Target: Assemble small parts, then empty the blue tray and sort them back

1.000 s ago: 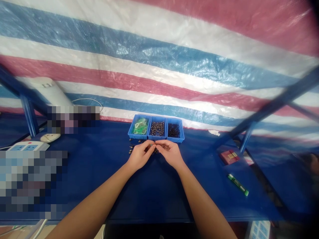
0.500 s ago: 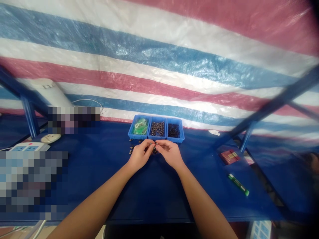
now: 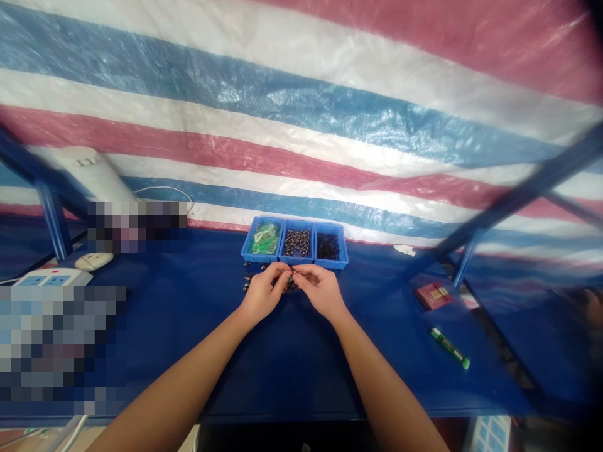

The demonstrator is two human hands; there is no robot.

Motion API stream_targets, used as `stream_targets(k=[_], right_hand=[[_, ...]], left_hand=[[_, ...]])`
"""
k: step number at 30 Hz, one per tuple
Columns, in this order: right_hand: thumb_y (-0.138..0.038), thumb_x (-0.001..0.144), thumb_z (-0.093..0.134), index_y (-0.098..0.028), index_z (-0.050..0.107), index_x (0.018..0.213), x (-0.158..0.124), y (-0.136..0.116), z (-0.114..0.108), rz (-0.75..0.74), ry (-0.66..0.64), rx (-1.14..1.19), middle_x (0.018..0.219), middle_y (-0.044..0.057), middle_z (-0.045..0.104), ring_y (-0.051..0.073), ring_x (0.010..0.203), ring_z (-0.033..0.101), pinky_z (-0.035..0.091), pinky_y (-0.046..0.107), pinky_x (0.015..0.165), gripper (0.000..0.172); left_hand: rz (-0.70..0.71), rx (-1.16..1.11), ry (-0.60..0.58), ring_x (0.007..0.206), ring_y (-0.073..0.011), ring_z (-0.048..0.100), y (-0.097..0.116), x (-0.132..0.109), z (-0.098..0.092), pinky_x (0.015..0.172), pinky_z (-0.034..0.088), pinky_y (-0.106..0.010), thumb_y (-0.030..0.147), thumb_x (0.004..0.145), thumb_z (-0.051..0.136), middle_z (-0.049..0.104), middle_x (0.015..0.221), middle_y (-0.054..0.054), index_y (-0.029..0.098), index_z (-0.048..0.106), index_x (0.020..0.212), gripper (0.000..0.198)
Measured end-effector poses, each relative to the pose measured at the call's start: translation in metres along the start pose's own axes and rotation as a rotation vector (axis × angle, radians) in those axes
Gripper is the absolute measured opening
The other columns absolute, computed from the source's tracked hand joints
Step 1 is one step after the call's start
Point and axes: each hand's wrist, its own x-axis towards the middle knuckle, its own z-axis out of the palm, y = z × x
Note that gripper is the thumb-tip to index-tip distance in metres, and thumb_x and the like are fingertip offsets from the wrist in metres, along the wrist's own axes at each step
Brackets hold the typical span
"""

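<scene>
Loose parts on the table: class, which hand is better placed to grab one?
Left, probably: left hand and right hand pinch a small part, but the left lies nearer the loose parts.

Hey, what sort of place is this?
Likely a makeshift small-parts assembly bench: three blue plastic bins of tiny components stand on a blue-covered table, the left hand and right hand pinch small dark parts before them, and a red, white and blue striped tarpaulin hangs behind.

The marking on the white device [image 3: 94,176] is unreadably blurred.
</scene>
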Motion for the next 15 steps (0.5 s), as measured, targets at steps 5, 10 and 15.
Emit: stream_targets(k=[5, 10, 15], right_hand=[[-0.038, 0.077, 0.072, -0.019, 0.073, 0.099, -0.0019, 0.0003, 0.0025, -0.002, -0.004, 0.0, 0.09, 0.006, 0.075, 0.021, 0.08, 0.07, 0.058, 0.035, 0.076, 0.029], [-0.039, 0.079, 0.07, -0.019, 0.073, 0.101, -0.0016, -0.0018, 0.0015, 0.004, -0.008, 0.025, 0.091, 0.007, 0.075, 0.022, 0.081, 0.07, 0.059, 0.036, 0.076, 0.03], [-0.042, 0.076, 0.072, -0.019, 0.073, 0.101, -0.0006, -0.0021, 0.002, 0.027, -0.011, 0.034, 0.089, 0.007, 0.075, 0.022, 0.081, 0.07, 0.059, 0.037, 0.075, 0.034]], left_hand=[[-0.008, 0.035, -0.002, 0.055, -0.0113, 0.059, 0.0008, 0.0005, -0.0022, 0.058, 0.045, -0.021, 0.04, 0.096, 0.044, 0.062, 0.06, 0.003, 0.019, 0.059, 0.09, 0.027], [-0.011, -0.017, -0.019, 0.059, -0.0123, 0.063, 0.002, -0.0011, -0.0012, 0.06, 0.047, -0.021, 0.04, 0.094, 0.048, 0.066, 0.069, 0.002, 0.02, 0.055, 0.109, 0.025], [0.01, 0.011, -0.015, 0.056, -0.0116, 0.059, 0.0011, 0.0003, -0.0021, 0.053, 0.043, -0.02, 0.039, 0.095, 0.046, 0.064, 0.064, 0.002, 0.019, 0.059, 0.097, 0.024]])
